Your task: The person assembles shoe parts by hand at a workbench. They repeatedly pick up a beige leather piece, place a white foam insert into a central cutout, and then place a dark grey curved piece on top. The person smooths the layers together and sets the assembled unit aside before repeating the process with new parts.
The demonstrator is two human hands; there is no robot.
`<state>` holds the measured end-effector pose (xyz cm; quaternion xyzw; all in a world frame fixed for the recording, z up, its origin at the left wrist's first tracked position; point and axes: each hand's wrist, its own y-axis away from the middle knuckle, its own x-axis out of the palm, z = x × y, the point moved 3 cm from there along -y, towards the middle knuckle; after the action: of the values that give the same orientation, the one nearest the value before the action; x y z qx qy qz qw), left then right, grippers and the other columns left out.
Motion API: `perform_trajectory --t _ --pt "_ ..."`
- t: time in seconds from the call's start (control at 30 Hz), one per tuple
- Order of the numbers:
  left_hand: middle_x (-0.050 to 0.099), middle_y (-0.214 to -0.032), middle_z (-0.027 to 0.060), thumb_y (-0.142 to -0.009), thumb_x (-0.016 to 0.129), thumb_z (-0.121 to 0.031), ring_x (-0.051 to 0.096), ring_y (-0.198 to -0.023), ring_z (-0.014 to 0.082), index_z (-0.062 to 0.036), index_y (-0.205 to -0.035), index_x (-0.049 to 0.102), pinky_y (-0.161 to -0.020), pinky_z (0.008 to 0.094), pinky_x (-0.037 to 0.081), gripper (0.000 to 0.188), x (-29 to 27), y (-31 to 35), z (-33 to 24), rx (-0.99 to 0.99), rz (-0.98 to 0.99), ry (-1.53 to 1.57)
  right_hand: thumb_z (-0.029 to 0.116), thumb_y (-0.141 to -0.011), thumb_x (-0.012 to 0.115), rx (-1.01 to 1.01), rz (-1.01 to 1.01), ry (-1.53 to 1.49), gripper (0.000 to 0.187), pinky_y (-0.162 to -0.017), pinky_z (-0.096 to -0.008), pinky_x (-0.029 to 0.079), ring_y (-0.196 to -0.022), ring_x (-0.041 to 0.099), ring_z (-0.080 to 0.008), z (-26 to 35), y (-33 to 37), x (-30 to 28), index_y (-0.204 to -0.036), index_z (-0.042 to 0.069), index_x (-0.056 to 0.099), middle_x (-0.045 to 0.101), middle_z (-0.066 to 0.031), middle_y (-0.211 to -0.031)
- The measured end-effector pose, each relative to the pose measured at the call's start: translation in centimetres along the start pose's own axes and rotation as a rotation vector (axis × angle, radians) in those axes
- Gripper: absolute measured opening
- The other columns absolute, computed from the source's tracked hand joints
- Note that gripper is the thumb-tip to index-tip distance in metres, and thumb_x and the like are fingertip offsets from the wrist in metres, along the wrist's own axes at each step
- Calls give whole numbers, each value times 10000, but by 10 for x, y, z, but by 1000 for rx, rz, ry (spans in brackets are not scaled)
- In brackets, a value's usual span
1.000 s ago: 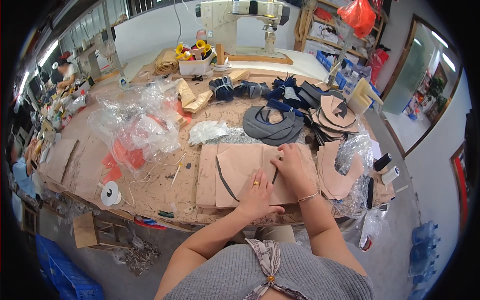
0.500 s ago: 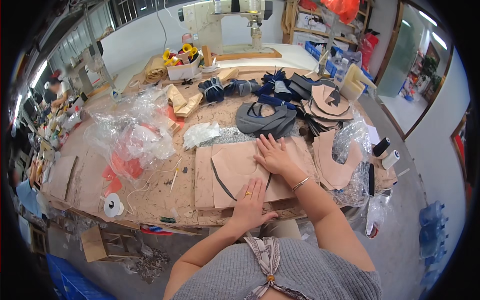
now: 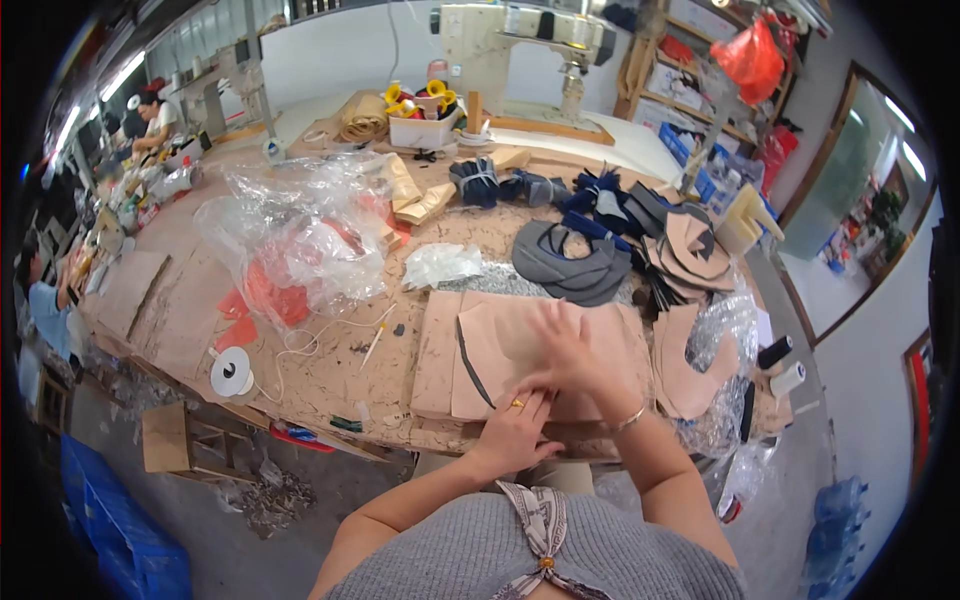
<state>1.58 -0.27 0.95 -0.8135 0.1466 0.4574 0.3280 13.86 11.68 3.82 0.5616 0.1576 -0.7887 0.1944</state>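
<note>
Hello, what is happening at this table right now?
A person in a grey top works at a cluttered workbench. Both bare hands press on a tan sheet of leather-like material that lies flat on a board near the front edge. The left hand holds its lower part; the right hand lies flat on its middle and is blurred. Behind it lie dark grey cut pieces, crumpled clear plastic bags and a sewing machine. Other people sit at far left.

Right hand [image 3: 568, 345], blurred, has slid left across the tan leather sheet [image 3: 520, 350]; left hand [image 3: 515, 430] has shifted up to the sheet's near edge
</note>
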Motion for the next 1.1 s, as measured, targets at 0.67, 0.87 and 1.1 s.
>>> perform_trajectory --t 0.67,0.87,1.1 --pt "419 -1394 276 -753 694 -501 361 -1336 420 87 -1325 450 -1122 482 266 855 5 2 3 -17 -79 -46 559 -657 759 391 -142 -49 924 -1081 -686 54 -1436 40 -460 29 -112 24 -1389 90 447 175 -176 -1563" --pt "526 -1293 249 -783 715 -385 470 -1265 386 65 -1232 552 -1064 461 363 656 0 -2 0 50 -133 -17 504 -800 668 308 -331 113 730 -1098 -660 92 -1437 105 -416 31 -105 25 -1343 52 484 252 -169 -1534" --pt "686 -947 152 -865 658 -79 669 -894 272 2 -936 684 -809 335 518 111 -41 53 61 -431 -715 541 532 -814 620 -440 -39 118 818 -1121 -502 223 -1390 275 -386 53 58 27 -1433 63 361 291 -221 -1499"
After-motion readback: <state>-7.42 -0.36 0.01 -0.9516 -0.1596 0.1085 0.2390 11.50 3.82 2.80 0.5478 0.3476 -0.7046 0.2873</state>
